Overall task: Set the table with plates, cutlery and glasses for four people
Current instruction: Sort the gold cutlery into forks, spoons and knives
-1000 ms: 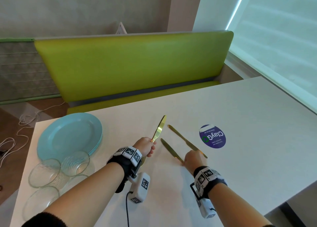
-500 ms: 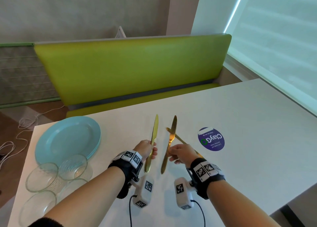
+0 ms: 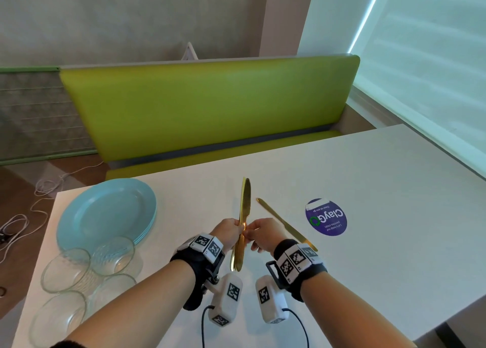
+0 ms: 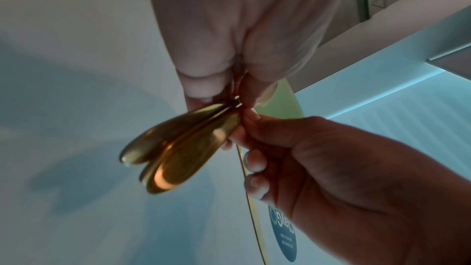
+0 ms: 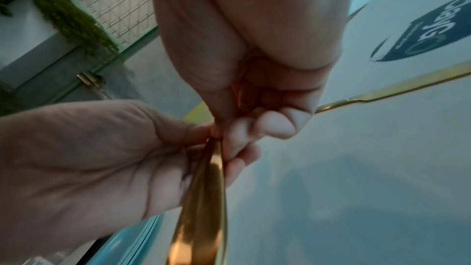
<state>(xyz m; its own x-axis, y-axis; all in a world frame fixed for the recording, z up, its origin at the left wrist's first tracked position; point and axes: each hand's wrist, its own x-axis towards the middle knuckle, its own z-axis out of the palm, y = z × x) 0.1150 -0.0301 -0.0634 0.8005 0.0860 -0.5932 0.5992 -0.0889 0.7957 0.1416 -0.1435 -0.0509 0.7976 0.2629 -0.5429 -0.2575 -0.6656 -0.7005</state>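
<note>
Two gold knives [image 3: 244,205] stand pressed together, blades up, above the white table [image 3: 368,190]. My left hand [image 3: 232,230] grips them at mid-length from the left. My right hand [image 3: 256,233] pinches the same spot from the right. In the left wrist view the two handles [image 4: 178,148] fan out below the fingers. A third gold knife [image 3: 278,220] lies slanted on the table just right of my right hand. A stack of light blue plates [image 3: 105,213] sits at the table's left end, with several clear glasses [image 3: 113,255] in front of it.
A round purple sticker [image 3: 326,216] is stuck on the table to the right of the lying knife. A green bench [image 3: 205,105] runs along the far side. A window wall borders the right. Cables lie on the floor at the left.
My right hand lifted a knife off the table and brought it against the knife in my left hand. Both hands now meet around the pair. The third knife stayed put.
</note>
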